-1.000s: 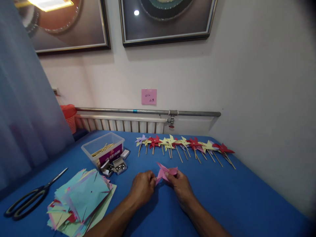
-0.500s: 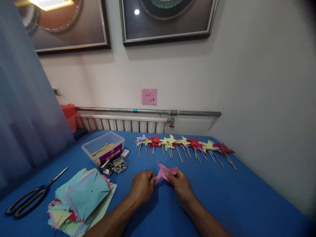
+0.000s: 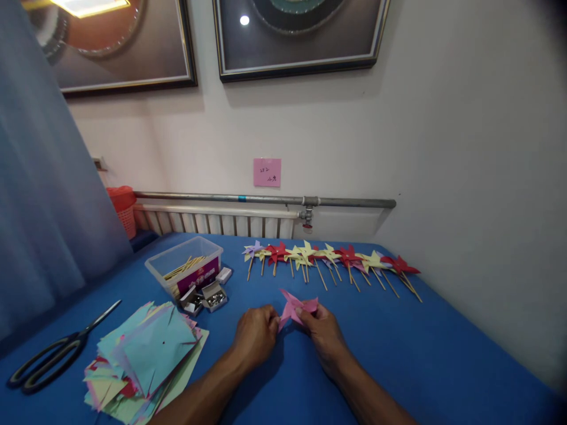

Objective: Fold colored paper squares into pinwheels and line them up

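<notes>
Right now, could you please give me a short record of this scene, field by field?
Left hand: left hand pinches the near edge of the pink paper pinwheel
Right hand: right hand grips the same pinwheel from the other side
Surface: blue table
Far row: finished pinwheels on sticks, red, yellow and purple
Left side: stack of cut paper squares, scissors, clear box of sticks, small open boxes of pins
</notes>
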A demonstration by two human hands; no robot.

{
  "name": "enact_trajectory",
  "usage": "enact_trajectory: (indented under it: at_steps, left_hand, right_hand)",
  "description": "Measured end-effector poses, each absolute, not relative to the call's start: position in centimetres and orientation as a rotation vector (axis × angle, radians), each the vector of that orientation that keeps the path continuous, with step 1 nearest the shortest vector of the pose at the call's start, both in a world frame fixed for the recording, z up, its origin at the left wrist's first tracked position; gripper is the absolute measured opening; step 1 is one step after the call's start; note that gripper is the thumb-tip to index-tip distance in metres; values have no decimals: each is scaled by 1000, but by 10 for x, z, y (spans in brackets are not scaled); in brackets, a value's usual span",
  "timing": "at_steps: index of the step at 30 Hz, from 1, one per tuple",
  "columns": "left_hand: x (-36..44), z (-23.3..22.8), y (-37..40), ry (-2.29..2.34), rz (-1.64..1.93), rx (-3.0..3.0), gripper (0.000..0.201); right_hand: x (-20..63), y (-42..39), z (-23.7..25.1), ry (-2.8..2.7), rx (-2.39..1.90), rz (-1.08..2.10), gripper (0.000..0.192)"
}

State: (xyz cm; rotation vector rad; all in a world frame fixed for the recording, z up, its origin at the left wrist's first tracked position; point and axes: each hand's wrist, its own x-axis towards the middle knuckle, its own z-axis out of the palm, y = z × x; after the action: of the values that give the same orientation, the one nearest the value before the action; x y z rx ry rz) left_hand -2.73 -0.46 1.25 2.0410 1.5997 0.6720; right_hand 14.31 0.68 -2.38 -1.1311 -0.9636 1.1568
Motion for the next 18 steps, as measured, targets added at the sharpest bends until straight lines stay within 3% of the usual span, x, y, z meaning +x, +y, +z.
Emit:
enact_trajectory:
  at_steps: [18]
  left_hand:
    - [-24, 10, -7, 1631, 646, 2059, 17]
  right_hand:
    - [146, 12, -34, -1002, -1163, 1110, 40]
